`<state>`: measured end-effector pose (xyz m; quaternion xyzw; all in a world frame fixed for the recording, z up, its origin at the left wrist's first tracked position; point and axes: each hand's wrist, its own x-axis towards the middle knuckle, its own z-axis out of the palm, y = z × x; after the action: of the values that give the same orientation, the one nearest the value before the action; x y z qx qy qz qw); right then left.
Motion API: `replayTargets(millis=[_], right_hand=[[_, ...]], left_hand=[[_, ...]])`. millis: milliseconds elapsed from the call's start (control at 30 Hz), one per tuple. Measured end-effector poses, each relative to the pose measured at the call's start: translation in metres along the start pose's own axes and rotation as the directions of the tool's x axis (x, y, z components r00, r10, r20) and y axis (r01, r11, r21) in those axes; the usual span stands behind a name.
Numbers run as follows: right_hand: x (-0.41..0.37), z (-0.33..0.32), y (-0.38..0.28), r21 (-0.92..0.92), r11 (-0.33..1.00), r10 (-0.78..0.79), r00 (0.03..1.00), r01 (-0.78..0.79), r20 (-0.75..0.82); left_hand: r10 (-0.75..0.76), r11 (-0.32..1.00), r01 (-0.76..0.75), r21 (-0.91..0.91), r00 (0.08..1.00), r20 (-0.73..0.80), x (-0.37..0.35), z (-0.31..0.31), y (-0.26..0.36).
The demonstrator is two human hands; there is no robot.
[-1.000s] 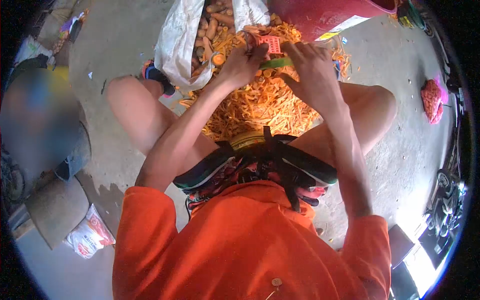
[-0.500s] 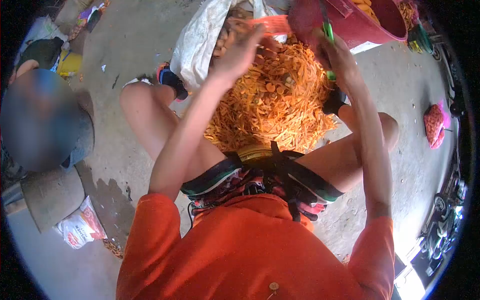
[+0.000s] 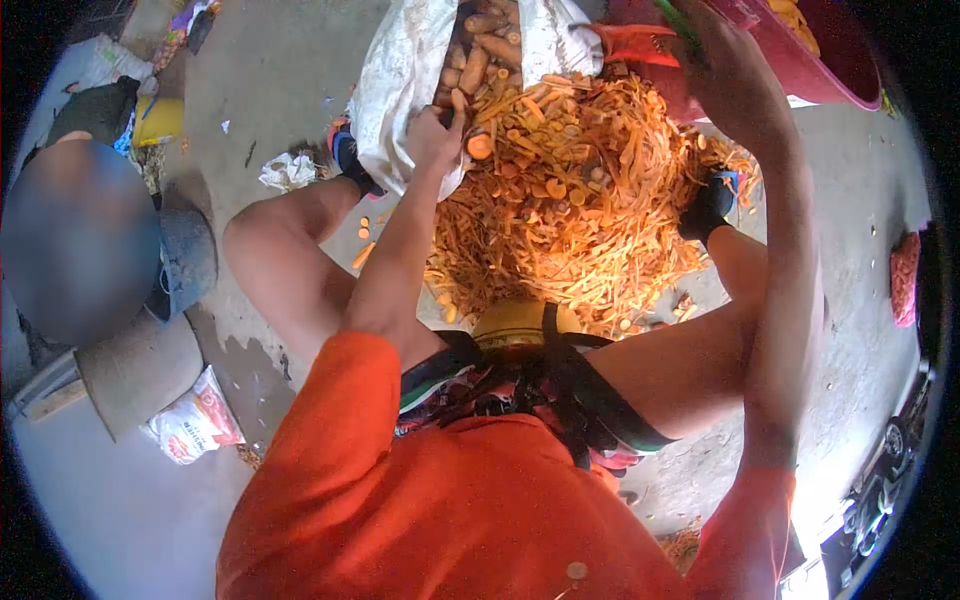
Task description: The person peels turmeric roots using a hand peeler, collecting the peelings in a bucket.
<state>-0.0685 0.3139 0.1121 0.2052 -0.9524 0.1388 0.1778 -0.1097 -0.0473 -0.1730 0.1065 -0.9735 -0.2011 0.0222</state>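
My left hand (image 3: 437, 140) is at the mouth of a white sack (image 3: 395, 90) of carrots (image 3: 475, 68). Its thumb and fingers look apart, and I make out nothing held between them. Just right of it lies a carrot with a round cut end (image 3: 479, 147). Up at the right, my right hand (image 3: 728, 80) is closed around a knife with a green handle (image 3: 678, 18); its blade is out of sight. An orange-red plastic piece (image 3: 640, 45) lies beside that hand. Between my feet is a heap of carrot peelings and cut ends (image 3: 580, 210).
A dark red tub (image 3: 820, 65) with peeled carrots (image 3: 793, 20) stands beyond my right hand. A yellow container (image 3: 525, 322) sits between my thighs. On the left are a person (image 3: 80, 240), a dark bucket (image 3: 188, 260) and a printed bag (image 3: 197, 415). Motorbikes (image 3: 880, 490) stand far right.
My left hand has moved from above the peelings to the sack's mouth. My right hand has risen with the knife toward the tub. The view has shifted, showing more carrots in the sack.
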Motion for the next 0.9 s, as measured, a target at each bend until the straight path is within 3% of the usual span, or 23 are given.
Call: replayTargets(millis=[67,100,200,267,333,467,533,600,667,700,733,767,800,867,900], right_hand=[[0.0,0.004,-0.004,0.013,1.0,-0.01,0.997,0.009,0.077],[0.001,0.004,-0.002,0.018,0.999,-0.037,0.989,0.035,0.144],[-0.014,0.026,0.013,0.16,0.986,0.009,0.977,-0.044,0.214],[-0.012,0.023,0.008,0.16,0.983,0.045,0.962,-0.091,0.27],[-0.007,0.015,-0.006,0.218,0.882,0.28,0.836,-0.418,0.471],[-0.019,0.025,-0.005,0.339,0.89,0.203,0.931,-0.304,0.302],[-0.023,0.019,-0.013,0.323,0.874,0.251,0.907,-0.363,0.339],[-0.026,0.019,-0.016,0.283,0.886,0.278,0.91,-0.366,0.307],[-0.035,0.02,-0.015,0.238,0.891,0.317,0.905,-0.386,0.283],[-0.038,0.019,-0.015,0.262,0.908,0.273,0.936,-0.327,0.221],[-0.04,0.018,-0.017,0.285,0.922,0.227,0.962,-0.263,0.154],[-0.042,0.019,-0.017,0.286,0.922,0.228,0.963,-0.262,0.145],[-0.043,0.021,-0.017,0.244,0.933,0.231,0.96,-0.265,0.158],[-0.037,0.022,-0.021,0.195,0.948,0.224,0.963,-0.251,0.148],[-0.034,0.02,-0.023,0.206,0.948,0.198,0.956,-0.244,0.219]], left_hand=[[-0.118,0.985,0.094,0.145,0.98,0.162,0.009,0.007,-0.002],[-0.108,0.986,0.084,0.146,0.98,0.166,0.011,0.009,0.002],[0.047,0.993,-0.056,0.1,0.995,0.083,0.007,0.01,0.014],[0.085,0.989,-0.097,0.113,0.99,0.111,-0.002,0.0,0.03],[0.024,0.994,-0.034,0.103,0.995,0.1,0.0,0.005,0.028],[-0.064,0.985,0.035,0.167,0.983,0.17,0.008,0.007,0.031],[0.03,0.992,-0.047,0.121,0.989,0.145,0.008,0.004,0.028],[0.09,0.969,-0.125,0.214,0.982,0.166,0.012,0.002,0.023],[0.184,0.974,-0.194,0.114,0.979,0.09,0.012,0.002,0.012],[0.241,0.928,-0.226,-0.297,0.97,0.014,0.012,-0.004,0.01],[0.261,0.718,-0.249,-0.65,0.962,-0.08,0.015,-0.012,0.008],[0.153,0.709,-0.027,-0.704,0.981,0.116,0.028,-0.024,0.01],[-0.211,0.456,0.376,-0.806,0.926,0.313,0.007,-0.073,0.059],[0.108,0.034,0.325,-0.945,0.939,0.327,0.032,-0.084,0.062],[0.17,-0.031,0.324,-0.945,0.934,0.315,0.035,-0.104,0.076]])
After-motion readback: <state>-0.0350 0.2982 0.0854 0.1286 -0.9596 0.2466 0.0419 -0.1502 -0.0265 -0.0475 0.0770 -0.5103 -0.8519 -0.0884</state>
